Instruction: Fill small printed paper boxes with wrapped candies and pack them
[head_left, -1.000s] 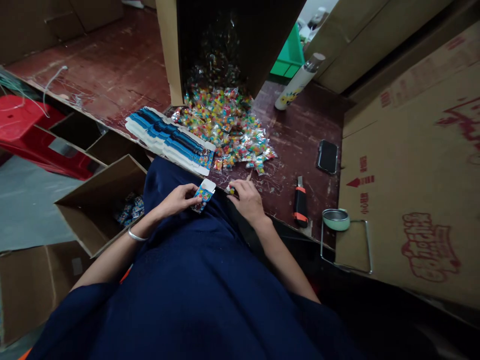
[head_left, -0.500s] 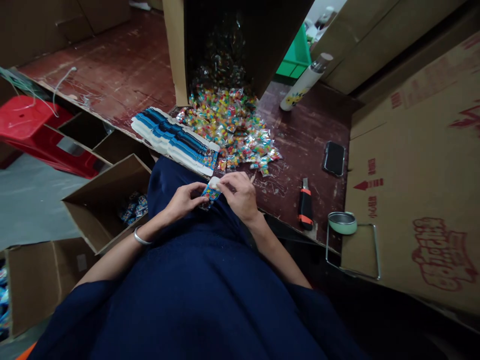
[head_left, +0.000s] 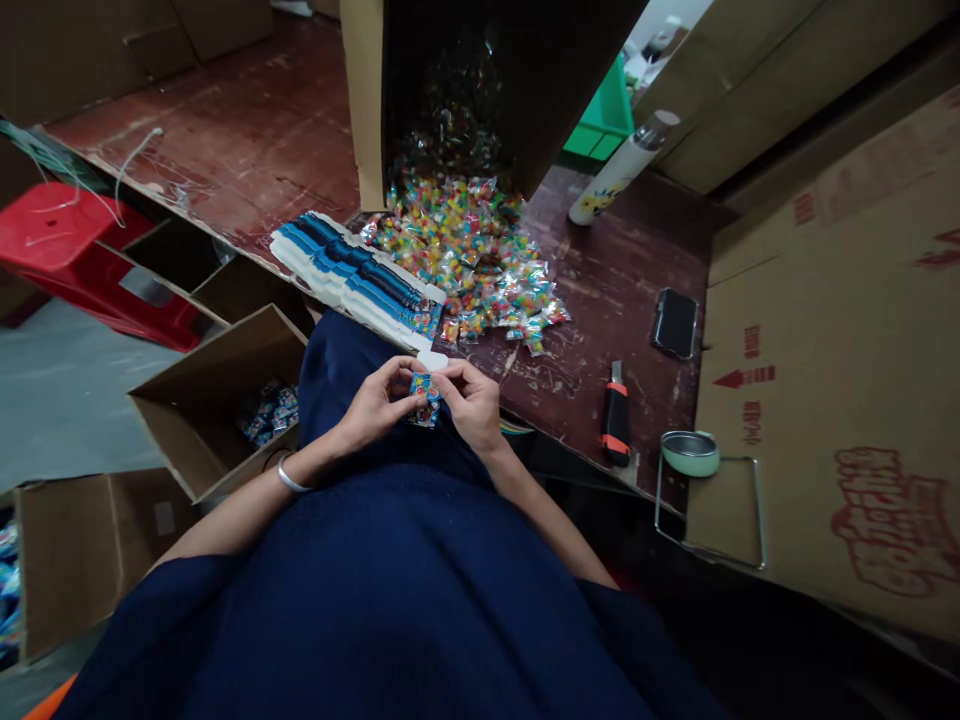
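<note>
A small blue printed box with a white flap at its top is held over my lap. My left hand grips its left side between thumb and fingers. Around the upper right of the same box are the closed fingers of my right hand. Just beyond my hands, a row of flat blue and white cartons lies overlapped along the table's edge. Behind and to the right of them is a pile of clear packets of colourful candy, spilling from a tipped cardboard box.
On the table lie a cutter knife, a phone and a white bottle. A green cup sits at the right edge. Lower left, an open box holds blue packets, near a red stool.
The small box has turned more upright, and its white flap stands out above my fingers. My right hand has shifted slightly left and down, with its fingers closer to my left hand.
</note>
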